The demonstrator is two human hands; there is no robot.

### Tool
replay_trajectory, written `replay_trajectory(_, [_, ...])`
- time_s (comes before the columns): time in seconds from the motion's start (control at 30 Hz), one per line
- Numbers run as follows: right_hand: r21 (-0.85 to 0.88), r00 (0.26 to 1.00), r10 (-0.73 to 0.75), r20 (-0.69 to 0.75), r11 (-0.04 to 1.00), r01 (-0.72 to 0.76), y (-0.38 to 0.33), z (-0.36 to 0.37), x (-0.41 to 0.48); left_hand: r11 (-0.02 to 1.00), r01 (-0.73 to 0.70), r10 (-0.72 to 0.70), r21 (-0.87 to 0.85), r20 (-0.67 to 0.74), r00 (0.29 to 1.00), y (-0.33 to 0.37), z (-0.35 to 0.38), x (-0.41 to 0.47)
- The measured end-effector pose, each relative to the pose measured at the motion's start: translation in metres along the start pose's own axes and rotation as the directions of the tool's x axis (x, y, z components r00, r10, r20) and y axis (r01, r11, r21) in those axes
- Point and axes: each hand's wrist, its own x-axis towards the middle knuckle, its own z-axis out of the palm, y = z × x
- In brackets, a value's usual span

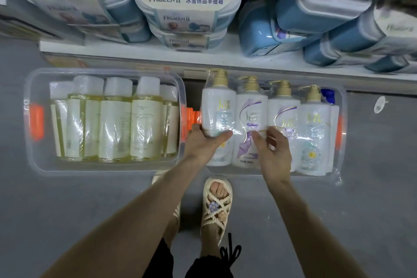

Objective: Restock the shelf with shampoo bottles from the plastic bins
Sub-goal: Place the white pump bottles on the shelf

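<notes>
In the head view, two clear plastic bins were seen on the grey floor [67, 210], side by side under the edge of a white shelf [225, 56]. The left bin [29, 142] was filled with a row of bottles of yellow liquid [146, 124] wrapped in film. In the right bin [341, 165], four white shampoo bottles with gold pumps were laid in a row, their pumps pointing to the far side.

The left hand [203, 142] was closed around the first bottle [216, 106], the leftmost one, with the thumb laid across its front and the fingers round its left side. The right hand [273, 151] was grasping the second bottle [250, 108], which had a purple label; the thumb was pressed on its front and the fingers were curled into the gap at its right side. Both bottles were still inside the right bin.

On the shelf, blue and white boxes [185, 7] were stacked. A foot in a cream sandal [216, 205] was placed on the floor near the bins.
</notes>
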Motion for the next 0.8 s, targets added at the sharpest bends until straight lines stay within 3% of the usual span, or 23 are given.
replay_trajectory(0.2, [0.053,0.997,0.062,0.052,0.996,-0.065,0.008,-0.005,0.007,0.998,0.026,-0.021,-0.061,0.085,0.996,-0.003,0.001,0.003])
replay_trajectory(0.43, [0.107,0.982,0.103,0.158,0.987,-0.121,0.011,-0.013,-0.006,0.985,0.028,-0.021,-0.168,0.047,0.999,-0.006,-0.01,-0.021])
replay_trajectory(0.8, [0.101,0.899,0.169,0.404,0.969,-0.227,-0.068,-0.054,-0.088,0.959,0.048,0.001,-0.28,0.172,0.985,0.013,-0.064,-0.158])
